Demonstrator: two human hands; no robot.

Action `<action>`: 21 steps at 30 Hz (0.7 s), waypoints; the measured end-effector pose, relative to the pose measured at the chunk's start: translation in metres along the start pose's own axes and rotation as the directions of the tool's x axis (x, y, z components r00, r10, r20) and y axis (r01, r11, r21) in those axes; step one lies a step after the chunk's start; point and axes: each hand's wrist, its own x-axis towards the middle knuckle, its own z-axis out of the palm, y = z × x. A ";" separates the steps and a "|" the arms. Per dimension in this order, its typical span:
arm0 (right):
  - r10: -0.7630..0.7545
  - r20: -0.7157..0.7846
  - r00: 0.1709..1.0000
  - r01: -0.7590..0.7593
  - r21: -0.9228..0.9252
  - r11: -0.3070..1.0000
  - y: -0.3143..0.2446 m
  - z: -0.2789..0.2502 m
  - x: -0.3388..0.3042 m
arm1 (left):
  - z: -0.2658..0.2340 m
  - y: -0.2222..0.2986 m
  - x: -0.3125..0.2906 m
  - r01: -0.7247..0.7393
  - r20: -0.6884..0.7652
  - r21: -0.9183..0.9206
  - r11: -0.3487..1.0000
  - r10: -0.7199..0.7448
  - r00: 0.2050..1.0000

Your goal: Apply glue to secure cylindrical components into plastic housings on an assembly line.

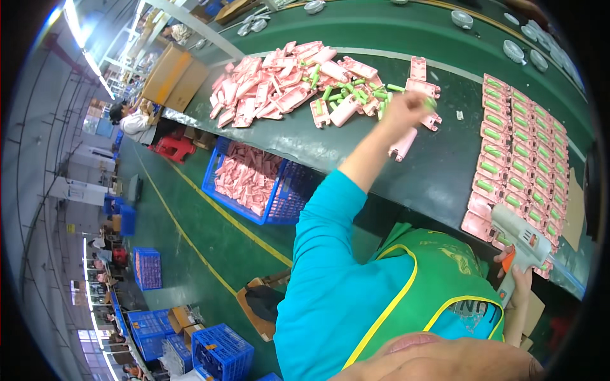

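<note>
My left hand is closed, slightly blurred, over several pink plastic shells on the dark table. A green cylindrical battery shows at its fingertips. Just left of it lies a loose cluster of green batteries among pink shells. At the right, my right hand is wrapped round the handle of a grey-white glue gun with an orange trigger. The gun's nozzle points over the near end of neat rows of pink shells, most with a green battery inside.
A big heap of pink shells covers the table's left part, beside a cardboard box. Below the table edge stands a blue crate of pink parts. A green conveyor with white round parts runs behind. Another person sits at far left.
</note>
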 end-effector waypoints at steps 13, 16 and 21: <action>-0.056 -0.048 0.997 0.058 0.031 0.998 0.014 0.004 -0.020 | 0.090 -0.043 -0.117 -0.421 0.288 0.731 0.537 0.316 0.904; -0.068 -0.039 0.997 0.070 0.055 0.996 0.013 0.005 -0.021 | 0.082 -0.042 -0.115 -0.439 0.322 0.679 0.588 0.298 0.898; -0.044 -0.059 0.997 0.047 0.064 0.997 0.014 0.008 -0.022 | 0.088 -0.041 -0.111 -0.388 0.240 0.687 0.614 0.313 0.919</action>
